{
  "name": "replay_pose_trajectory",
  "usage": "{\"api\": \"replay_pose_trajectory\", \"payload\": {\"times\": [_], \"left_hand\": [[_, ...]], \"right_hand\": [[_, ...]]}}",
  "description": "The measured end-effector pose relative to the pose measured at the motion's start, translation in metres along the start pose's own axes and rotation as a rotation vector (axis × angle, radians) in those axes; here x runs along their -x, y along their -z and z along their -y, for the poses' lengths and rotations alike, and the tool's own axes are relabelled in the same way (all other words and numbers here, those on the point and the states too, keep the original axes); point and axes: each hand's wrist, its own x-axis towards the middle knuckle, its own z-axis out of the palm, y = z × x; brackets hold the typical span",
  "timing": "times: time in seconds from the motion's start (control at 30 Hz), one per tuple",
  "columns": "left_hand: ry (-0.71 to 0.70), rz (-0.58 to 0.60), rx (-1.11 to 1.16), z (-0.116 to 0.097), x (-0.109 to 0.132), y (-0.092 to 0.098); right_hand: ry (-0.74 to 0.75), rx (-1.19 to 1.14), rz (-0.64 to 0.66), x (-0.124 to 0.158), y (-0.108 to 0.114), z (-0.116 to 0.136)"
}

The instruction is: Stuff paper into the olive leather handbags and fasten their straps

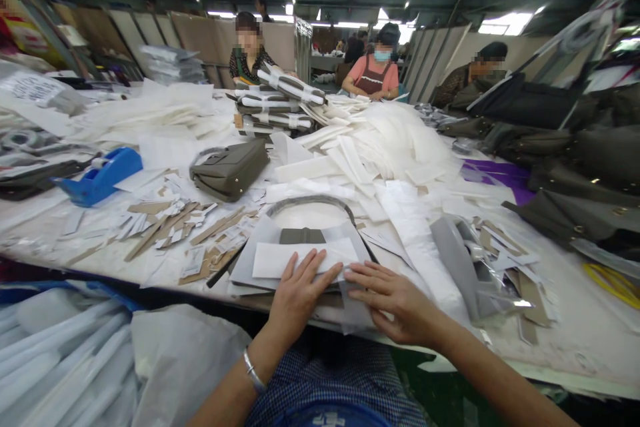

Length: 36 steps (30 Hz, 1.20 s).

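A dark grey-green handbag (pixel 301 235) lies flat at the table's front edge, its strap (pixel 320 200) arching away from me. Pale sheets cover much of the bag, with a white foam strip (pixel 270 260) across the top. My left hand (pixel 303 287) rests on this strip, fingers spread and pressing flat. Close beside it, my right hand (pixel 387 293) has its fingers stretched out at the strip's right end. A thin translucent sheet (pixel 354 313) hangs over the table edge beneath the right fingers. Whether they touch it is hard to see.
A blue tape dispenser (pixel 103 177) and another bag (pixel 233 170) stand left. On the right are a grey tape dispenser (pixel 457 270) and dark bags (pixel 575 220). White foam sheets (pixel 395 140) pile up behind, and cardboard scraps (pixel 165 220) lie left. Co-workers sit across the table.
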Motion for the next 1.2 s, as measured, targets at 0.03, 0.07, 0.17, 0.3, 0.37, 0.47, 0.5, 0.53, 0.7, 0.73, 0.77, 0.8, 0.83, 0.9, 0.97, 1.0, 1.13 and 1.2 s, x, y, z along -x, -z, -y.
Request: {"api": "replay_pose_trajectory", "payload": {"times": [0.03, 0.07, 0.17, 0.3, 0.37, 0.47, 0.5, 0.53, 0.7, 0.73, 0.77, 0.8, 0.83, 0.9, 0.97, 1.0, 1.13, 1.2], "left_hand": [[-0.004, -0.008, -0.003, 0.0, 0.0, -0.001], [-0.007, -0.015, -0.003, 0.0, 0.0, -0.001], [-0.014, -0.036, -0.005, 0.001, 0.001, -0.003], [-0.02, -0.039, -0.008, 0.001, 0.002, -0.005], [-0.016, -0.036, -0.006, 0.001, 0.002, -0.006], [-0.011, -0.031, -0.002, 0.0, 0.003, -0.007], [-0.011, -0.028, -0.002, 0.0, 0.002, -0.007], [-0.01, -0.025, -0.004, 0.0, 0.002, -0.007], [-0.004, -0.006, -0.016, -0.002, -0.001, -0.005], [-0.003, 0.004, -0.015, -0.002, -0.002, -0.004], [-0.004, 0.019, -0.011, -0.003, -0.003, -0.001], [-0.004, 0.039, -0.004, -0.004, -0.005, 0.002], [-0.004, 0.06, 0.007, -0.006, -0.006, 0.005], [0.017, 0.105, 0.042, -0.014, -0.011, 0.013], [0.075, 0.128, 0.074, -0.024, -0.017, 0.018], [0.114, 0.122, 0.081, -0.03, -0.02, 0.018], [0.206, 0.03, 0.074, -0.041, -0.023, 0.0], [0.189, -0.026, 0.072, -0.04, -0.02, -0.012]], "right_hand": [[-0.03, -0.048, 0.04, -0.001, 0.01, 0.004], [-0.059, -0.095, 0.059, -0.003, 0.02, 0.007], [-0.14, -0.156, -0.036, -0.012, 0.034, 0.008], [-0.153, -0.013, -0.097, -0.027, 0.016, -0.009], [-0.11, 0.05, -0.025, -0.029, -0.001, -0.02], [-0.093, 0.082, -0.015, -0.024, -0.024, -0.033], [-0.092, 0.083, -0.032, -0.021, -0.029, -0.036], [-0.089, 0.083, -0.048, -0.018, -0.034, -0.038], [-0.058, 0.075, -0.117, -0.011, -0.048, -0.043], [-0.052, 0.075, -0.135, -0.01, -0.051, -0.044], [-0.049, 0.077, -0.153, -0.01, -0.053, -0.045], [-0.047, 0.079, -0.171, -0.01, -0.055, -0.046], [-0.045, 0.082, -0.188, -0.009, -0.058, -0.047], [-0.039, 0.087, -0.214, -0.008, -0.062, -0.049], [-0.026, 0.087, -0.229, -0.006, -0.065, -0.05], [-0.02, 0.082, -0.233, -0.006, -0.067, -0.051], [-0.025, 0.046, -0.239, -0.005, -0.068, -0.049], [-0.049, 0.012, -0.211, -0.005, -0.062, -0.047]]}}
